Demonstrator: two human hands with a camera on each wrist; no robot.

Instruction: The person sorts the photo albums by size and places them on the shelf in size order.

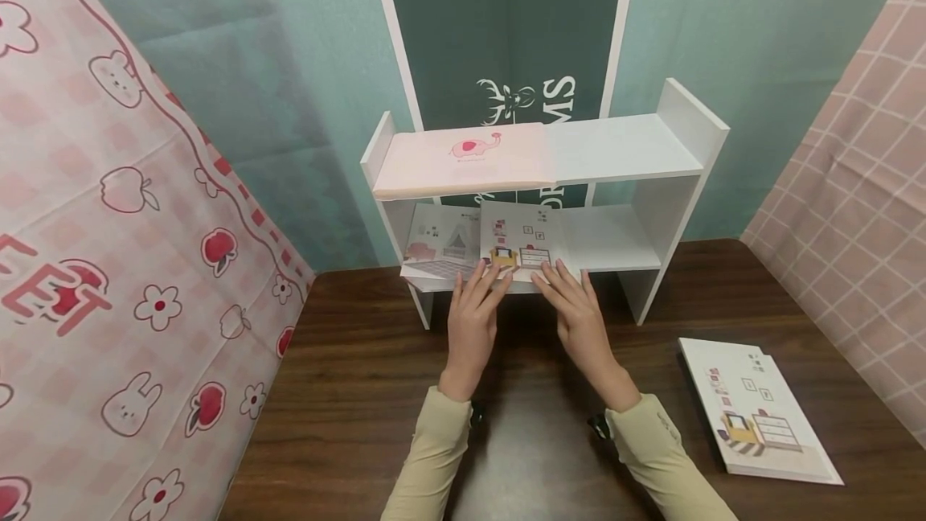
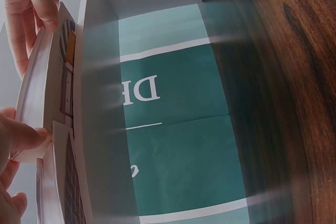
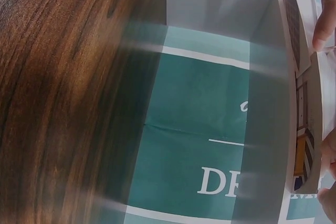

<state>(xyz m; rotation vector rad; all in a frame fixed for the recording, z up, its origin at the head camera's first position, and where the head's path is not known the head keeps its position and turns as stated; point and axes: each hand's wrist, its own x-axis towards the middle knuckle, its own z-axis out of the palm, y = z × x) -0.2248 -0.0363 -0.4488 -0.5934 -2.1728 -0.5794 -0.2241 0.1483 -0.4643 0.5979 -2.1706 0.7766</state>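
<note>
On the lower level of the white two-tier board shelf (image 1: 683, 131), the thick white book printed with a yellow armchair and a chest of drawers (image 1: 531, 227) lay flat near the middle, just beside the white book printed with a tent and a lilac rug (image 1: 441, 252); whether their edges overlapped was hard to tell. Both hands were at its front. The left hand (image 1: 473, 324) and the right hand (image 1: 582, 328) had their fingers (image 1: 473, 284) over the top cover and a thumb apparently at the lower front edge, so each seemed to hold the book in a narrow pinch.

Filling the shelf looked partly done. The pale pink flat piece with an elephant print (image 1: 463, 159) already lay at the left of the upper level, and the tent book was in place below it. The held book was not yet fully back, since its front jutted past the board. Off the shelf, the pile of white printed books (image 1: 752, 392) on the dark wood-grain tabletop (image 1: 347, 392) probably remained to be dealt with.
</note>
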